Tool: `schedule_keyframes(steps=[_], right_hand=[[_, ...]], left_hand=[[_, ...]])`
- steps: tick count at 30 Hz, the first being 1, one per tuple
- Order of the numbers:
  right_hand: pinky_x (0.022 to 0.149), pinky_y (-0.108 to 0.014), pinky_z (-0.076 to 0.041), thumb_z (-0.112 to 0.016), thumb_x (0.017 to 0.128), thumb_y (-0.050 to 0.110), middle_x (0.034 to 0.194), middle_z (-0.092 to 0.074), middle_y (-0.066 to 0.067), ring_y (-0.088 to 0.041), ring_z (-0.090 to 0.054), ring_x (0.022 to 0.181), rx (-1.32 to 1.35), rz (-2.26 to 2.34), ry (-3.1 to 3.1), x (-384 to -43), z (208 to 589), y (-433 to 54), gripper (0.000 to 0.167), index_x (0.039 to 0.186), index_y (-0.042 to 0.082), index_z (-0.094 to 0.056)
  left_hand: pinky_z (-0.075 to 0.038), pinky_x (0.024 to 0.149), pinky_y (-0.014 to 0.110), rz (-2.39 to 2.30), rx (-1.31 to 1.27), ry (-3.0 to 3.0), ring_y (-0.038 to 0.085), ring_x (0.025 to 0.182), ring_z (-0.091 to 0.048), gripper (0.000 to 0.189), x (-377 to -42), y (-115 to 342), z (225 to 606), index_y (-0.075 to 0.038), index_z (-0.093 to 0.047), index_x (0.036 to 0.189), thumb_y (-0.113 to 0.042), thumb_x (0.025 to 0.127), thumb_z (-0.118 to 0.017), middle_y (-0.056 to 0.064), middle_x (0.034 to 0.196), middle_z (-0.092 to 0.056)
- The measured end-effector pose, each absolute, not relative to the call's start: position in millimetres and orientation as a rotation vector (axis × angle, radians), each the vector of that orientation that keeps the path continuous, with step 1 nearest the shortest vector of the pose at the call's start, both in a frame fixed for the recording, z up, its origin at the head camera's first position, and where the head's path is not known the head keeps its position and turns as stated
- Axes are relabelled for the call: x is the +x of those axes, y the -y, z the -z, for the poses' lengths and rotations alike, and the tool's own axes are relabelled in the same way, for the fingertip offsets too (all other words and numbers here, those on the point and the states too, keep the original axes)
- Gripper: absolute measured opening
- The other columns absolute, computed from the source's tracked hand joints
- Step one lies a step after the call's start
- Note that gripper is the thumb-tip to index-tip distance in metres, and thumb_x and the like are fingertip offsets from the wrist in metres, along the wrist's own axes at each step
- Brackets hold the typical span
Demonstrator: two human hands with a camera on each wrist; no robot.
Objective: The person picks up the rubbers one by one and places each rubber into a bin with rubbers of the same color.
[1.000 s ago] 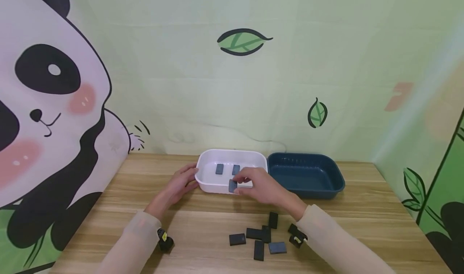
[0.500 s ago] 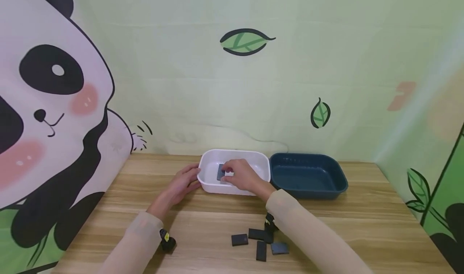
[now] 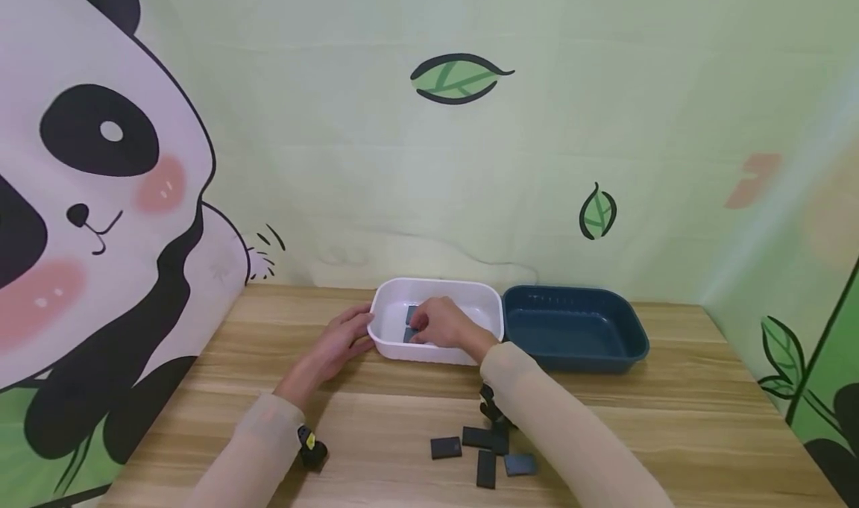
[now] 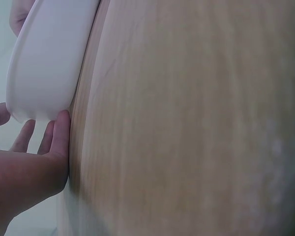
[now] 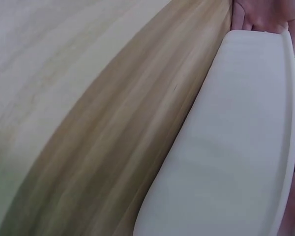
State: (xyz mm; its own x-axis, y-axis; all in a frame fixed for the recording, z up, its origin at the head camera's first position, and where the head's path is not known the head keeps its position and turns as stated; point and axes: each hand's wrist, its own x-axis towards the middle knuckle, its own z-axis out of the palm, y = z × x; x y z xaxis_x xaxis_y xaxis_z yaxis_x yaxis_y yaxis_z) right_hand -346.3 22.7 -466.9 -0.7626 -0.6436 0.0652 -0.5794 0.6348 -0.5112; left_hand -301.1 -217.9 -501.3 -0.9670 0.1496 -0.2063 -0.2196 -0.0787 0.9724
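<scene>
Blue-grey tile (image 3: pixel 408 336), inside white tray (image 3: pixel 419 352) near second tile (image 3: pixel 410 312), is pinched by right grip (image 3: pixel 446 323); outstretched left grip (image 3: pixel 338 341) touches tray.

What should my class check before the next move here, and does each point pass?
1. White tray steadied: ok, the left hand touches its left end.
2. Navy tray upright beside the white tray: ok.
3. Right hand free: cannot tell; its fingers hide whether they hold the nearer blue-grey piece.
4. All blue-grey pieces inside the white tray: not ok, the loose blue-grey piece lies on the table.
5. Black pieces all lying apart: not ok, two touch or overlap.
</scene>
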Motion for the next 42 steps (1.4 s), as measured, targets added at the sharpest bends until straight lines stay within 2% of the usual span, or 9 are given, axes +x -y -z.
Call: schedule_keyframes(steps=[9,20,27,35,42], right_hand=[[0.084,-0.024,-0.057,-0.091,0.084,0.014,0.090,-0.079,-0.003,-0.013,-0.073,0.085,-0.949,0.803,-2.730,-344.9,471.1,-19.1,0.020,0.099,0.005,-0.082],[0.084,-0.026,-0.057,-0.091,0.085,0.016,0.090,-0.077,-0.003,-0.012,-0.070,0.084,-0.931,0.761,-2.751,-348.9,469.6,-17.3,0.020,0.097,0.006,-0.078],[0.084,-0.026,-0.057,-0.092,0.083,0.016,0.090,-0.078,-0.003,-0.013,-0.072,0.085,-0.963,0.746,-2.733,-346.8,470.7,-16.2,0.022,0.097,0.006,-0.079],[0.089,-0.031,-0.057,-0.087,0.089,0.018,0.094,-0.078,-0.004,-0.017,-0.071,0.092,-0.951,0.746,-2.725,-344.4,465.8,-20.3,0.021,0.100,0.004,-0.078],[0.089,-0.035,-0.055,-0.073,0.101,0.017,0.096,-0.075,-0.005,-0.017,-0.065,0.091,-1.002,0.767,-2.639,-338.1,457.6,-23.4,0.020,0.110,0.000,-0.075]], left_hand=[[-0.045,0.117,0.048,-2.124,-0.117,-1.959,0.037,0.147,-0.045,0.055,-299.8,218.3,505.9,-0.004,-0.037,0.162,-0.024,0.113,-0.051,0.021,0.161,-0.043],[-0.043,0.119,0.049,-2.139,-0.074,-1.959,0.040,0.148,-0.044,0.057,-304.3,218.9,503.0,0.000,-0.033,0.163,-0.023,0.113,-0.050,0.025,0.162,-0.041],[-0.044,0.117,0.047,-2.130,-0.105,-1.957,0.037,0.147,-0.045,0.057,-300.1,220.7,506.5,-0.003,-0.034,0.163,-0.025,0.113,-0.051,0.021,0.162,-0.041],[-0.045,0.116,0.045,-2.141,-0.105,-1.953,0.036,0.148,-0.045,0.058,-301.5,217.4,504.4,-0.002,-0.035,0.163,-0.024,0.112,-0.051,0.022,0.162,-0.041],[-0.043,0.119,0.048,-2.145,-0.086,-1.957,0.039,0.149,-0.043,0.058,-303.2,217.1,504.0,0.001,-0.033,0.163,-0.023,0.113,-0.050,0.026,0.162,-0.040]])
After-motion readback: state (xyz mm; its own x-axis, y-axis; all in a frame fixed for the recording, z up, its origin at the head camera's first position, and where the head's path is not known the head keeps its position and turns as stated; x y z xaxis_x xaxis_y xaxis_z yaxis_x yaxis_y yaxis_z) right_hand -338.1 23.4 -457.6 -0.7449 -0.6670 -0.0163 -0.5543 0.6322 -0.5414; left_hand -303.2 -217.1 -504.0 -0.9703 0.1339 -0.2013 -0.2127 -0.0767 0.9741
